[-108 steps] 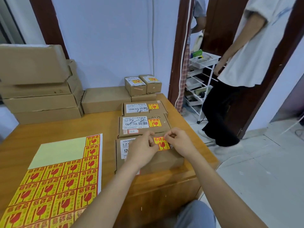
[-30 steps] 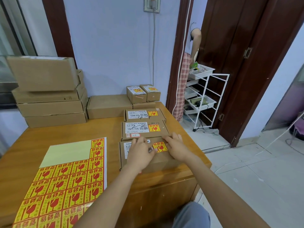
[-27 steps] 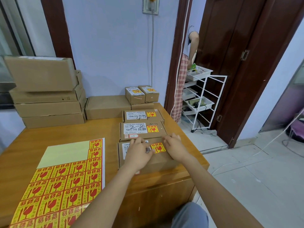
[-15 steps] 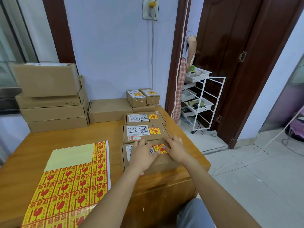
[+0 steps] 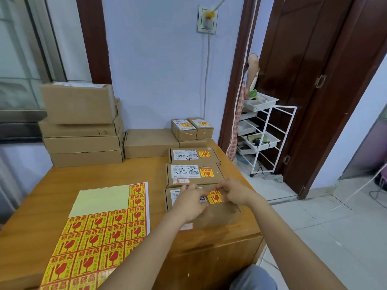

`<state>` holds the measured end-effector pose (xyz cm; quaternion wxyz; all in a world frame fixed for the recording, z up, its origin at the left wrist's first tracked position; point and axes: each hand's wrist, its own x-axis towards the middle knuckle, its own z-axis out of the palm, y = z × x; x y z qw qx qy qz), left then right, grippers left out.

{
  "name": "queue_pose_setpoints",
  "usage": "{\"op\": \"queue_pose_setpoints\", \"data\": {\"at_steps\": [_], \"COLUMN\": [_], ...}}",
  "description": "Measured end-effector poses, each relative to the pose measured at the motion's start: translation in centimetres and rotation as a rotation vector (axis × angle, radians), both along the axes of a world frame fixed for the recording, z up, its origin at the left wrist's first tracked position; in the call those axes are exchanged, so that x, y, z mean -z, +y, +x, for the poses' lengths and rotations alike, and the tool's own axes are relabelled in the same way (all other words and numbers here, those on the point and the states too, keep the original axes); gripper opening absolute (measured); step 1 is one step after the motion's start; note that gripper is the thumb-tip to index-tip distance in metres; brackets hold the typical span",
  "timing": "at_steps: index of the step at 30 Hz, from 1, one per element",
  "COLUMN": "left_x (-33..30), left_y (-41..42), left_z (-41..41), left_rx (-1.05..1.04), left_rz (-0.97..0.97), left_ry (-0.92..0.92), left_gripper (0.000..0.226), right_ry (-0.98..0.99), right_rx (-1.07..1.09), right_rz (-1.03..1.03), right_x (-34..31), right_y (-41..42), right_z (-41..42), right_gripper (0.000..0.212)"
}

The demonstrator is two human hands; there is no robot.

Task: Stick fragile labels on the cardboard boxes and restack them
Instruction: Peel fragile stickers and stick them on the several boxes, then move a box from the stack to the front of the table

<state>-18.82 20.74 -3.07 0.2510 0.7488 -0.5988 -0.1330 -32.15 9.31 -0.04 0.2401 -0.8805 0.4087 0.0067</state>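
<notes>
Right now both my hands sit on the nearest box (image 5: pixel 217 214), the one at the front right corner of the desk (image 5: pixel 100 176). My left hand (image 5: pixel 191 203) lies flat on its lid, fingers fairly straight and pressing down over the white barcode label, holding nothing. My right hand (image 5: pixel 235 194) rests just beside the fragile label (image 5: pixel 214 198), its fingers (image 5: pixel 222 186) loosely bent along the far edge of the lid; whether they pinch anything I cannot tell. The yellow and red label lies on the lid between my two hands, next to the barcode.

Behind this box stand two more in a row, the middle box (image 5: pixel 193 175) and the far box (image 5: pixel 191 156), each with a white label and a fragile sticker on top. Further back, two small boxes (image 5: pixel 191 128) with stickers stand on a flat carton (image 5: pixel 149 146) against the wall. A stack of plain cartons (image 5: pixel 81 126) stands at the back left of the desk.

The sticker sheet (image 5: pixel 100 233) lies on the desk to my left, its upper part bare backing, the rest full of labels. A white wire rack (image 5: pixel 266 135) stands in the doorway to the right.
</notes>
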Motion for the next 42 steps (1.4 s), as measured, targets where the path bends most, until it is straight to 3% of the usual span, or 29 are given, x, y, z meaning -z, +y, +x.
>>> {"op": "queue_pose_setpoints", "data": {"at_steps": [3, 8, 15, 23, 27, 32, 37, 42], "left_x": [-0.2, -0.7, -2.1, -2.5, -2.3, -2.6, -1.5, -0.2], "left_y": [0.3, 0.5, -1.0, -4.4, -6.4, -8.6, -10.0, -10.6], "left_z": [1.2, 3.7, 9.6, 18.4, 22.1, 25.8, 28.0, 28.3], "left_rx": [0.069, 0.036, -0.170, -0.434, -0.547, -0.583, -0.575, -0.568], "left_rz": [-0.017, -0.135, -0.304, -0.240, -0.193, -0.145, 0.043, 0.163], "left_ry": [0.031, 0.198, 0.176, 0.184, 0.182, 0.076, -0.075, -0.185], "left_gripper": [0.031, 0.019, 0.018, 0.021, 0.027, 0.043, 0.054, 0.064], "right_ry": [-0.136, -0.248, -0.275, -0.313, -0.339, -0.196, 0.100, 0.116], "right_rx": [0.060, -0.014, -0.078, -0.025, -0.068, -0.150, -0.186, -0.098], "right_rz": [-0.007, -0.074, -0.143, -0.197, -0.341, -0.686, -0.729, -0.786], "right_x": [-0.2, -0.4, -0.6, -0.4, -0.6, -1.4, -0.6, 0.0], "right_y": [0.0, -0.7, -1.9, -5.9, -8.7, -12.9, -16.1, -16.3], "right_z": [1.7, 5.5, 11.4, 16.9, 20.2, 24.3, 26.5, 27.1], "right_gripper": [0.022, 0.018, 0.023, 0.033, 0.032, 0.045, 0.045, 0.048]}}
